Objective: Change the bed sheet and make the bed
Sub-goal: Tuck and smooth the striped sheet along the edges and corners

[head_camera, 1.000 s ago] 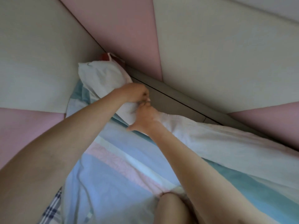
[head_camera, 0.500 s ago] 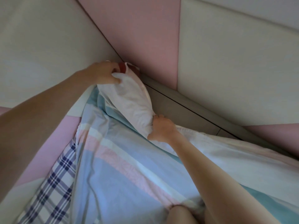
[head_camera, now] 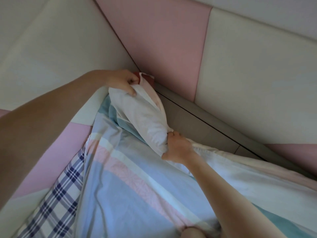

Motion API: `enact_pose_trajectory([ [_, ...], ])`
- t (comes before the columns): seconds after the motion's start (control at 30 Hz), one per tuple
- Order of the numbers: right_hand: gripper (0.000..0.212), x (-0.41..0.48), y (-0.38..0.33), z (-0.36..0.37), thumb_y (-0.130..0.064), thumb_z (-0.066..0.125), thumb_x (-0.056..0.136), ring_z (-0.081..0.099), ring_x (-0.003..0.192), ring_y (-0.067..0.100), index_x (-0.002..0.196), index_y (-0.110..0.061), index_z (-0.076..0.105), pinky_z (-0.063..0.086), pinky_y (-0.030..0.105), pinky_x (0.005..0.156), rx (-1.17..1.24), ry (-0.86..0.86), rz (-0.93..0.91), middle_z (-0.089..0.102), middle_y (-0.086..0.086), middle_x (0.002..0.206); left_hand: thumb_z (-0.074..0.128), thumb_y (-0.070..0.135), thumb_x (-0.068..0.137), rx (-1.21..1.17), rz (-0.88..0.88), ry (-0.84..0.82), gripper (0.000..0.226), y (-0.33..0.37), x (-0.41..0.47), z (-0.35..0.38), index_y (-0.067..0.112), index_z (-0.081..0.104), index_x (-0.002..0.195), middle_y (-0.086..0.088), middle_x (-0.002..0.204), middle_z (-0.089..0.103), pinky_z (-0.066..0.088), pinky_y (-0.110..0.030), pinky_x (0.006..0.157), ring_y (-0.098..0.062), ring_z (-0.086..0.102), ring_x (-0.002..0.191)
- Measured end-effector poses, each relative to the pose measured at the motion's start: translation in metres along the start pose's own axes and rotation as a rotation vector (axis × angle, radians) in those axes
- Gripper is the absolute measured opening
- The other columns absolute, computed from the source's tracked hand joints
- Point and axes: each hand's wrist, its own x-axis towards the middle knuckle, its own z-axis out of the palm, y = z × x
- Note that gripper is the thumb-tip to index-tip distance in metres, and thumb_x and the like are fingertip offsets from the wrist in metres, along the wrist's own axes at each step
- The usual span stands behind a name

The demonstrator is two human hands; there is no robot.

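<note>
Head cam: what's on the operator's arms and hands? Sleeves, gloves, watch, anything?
Nothing worn that shows. The left hand and right hand have no gloves and no rings in view. The left forearm and right forearm are uncovered all the way to the frame edge: no sleeve, watch, band or marking visible.

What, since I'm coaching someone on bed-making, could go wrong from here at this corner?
1. The left hand only pinches the tip of the white fabric near the padded wall; it might slip and the corner collapse.
2. The right hand grips a tight bunch, which could leave a twisted lump.
3. Pulling may drag the striped cover askew over the plaid sheet.
</note>
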Motion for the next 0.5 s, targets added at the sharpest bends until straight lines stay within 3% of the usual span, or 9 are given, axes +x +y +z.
enact_pose_trajectory([
  [0.13,0.080,0.001,0.001,-0.003,-0.035,0.072,0.074,0.041,0.124,0.030,0.137,-0.007,0.030,0.043,0.038,0.098,0.001,-0.010,0.001,0.038,0.011,0.136,0.059,0.016,0.055,-0.024,0.023,-0.050,0.024,0.006,-0.007,-0.016,0.019,0.058,0.079,0.013,0.075,0.058,0.040,-0.022,0.068,-0.004,0.050,0.069],
  [0.23,0.081,0.002,0.001,-0.003,-0.036,0.073,0.074,0.040,0.124,0.029,0.137,-0.007,0.030,0.042,0.038,0.099,0.008,-0.021,-0.003,0.037,0.011,0.137,0.062,0.000,0.068,0.045,-0.003,-0.101,0.023,0.011,-0.006,-0.023,0.018,0.062,0.083,0.010,0.080,0.057,0.039,-0.021,0.066,-0.008,0.049,0.074],
  [0.3,0.082,0.002,0.001,-0.002,-0.036,0.072,0.074,0.040,0.124,0.029,0.137,-0.007,0.030,0.043,0.038,0.099,-0.004,-0.020,-0.004,0.037,0.011,0.137,0.059,-0.009,0.073,0.105,-0.017,-0.047,0.029,0.011,-0.002,-0.026,0.017,0.062,0.086,0.011,0.082,0.055,0.038,-0.019,0.063,-0.008,0.049,0.074],
  [0.37,0.081,0.002,0.002,-0.002,-0.036,0.072,0.074,0.040,0.123,0.030,0.137,-0.007,0.030,0.043,0.039,0.099,-0.005,-0.012,-0.010,0.037,0.010,0.136,0.059,-0.005,0.076,0.125,-0.029,0.063,0.025,0.006,0.002,-0.029,0.018,0.063,0.085,0.009,0.080,0.055,0.038,-0.020,0.063,-0.013,0.050,0.078],
  [0.5,0.079,0.001,0.001,0.000,-0.036,0.071,0.074,0.041,0.122,0.029,0.136,-0.007,0.031,0.044,0.038,0.097,-0.005,-0.011,-0.016,0.038,0.010,0.135,0.064,0.001,0.078,0.010,-0.065,0.236,0.015,-0.010,0.009,-0.023,0.008,0.065,0.091,-0.004,0.094,0.055,0.040,-0.027,0.074,-0.019,0.051,0.089],
])
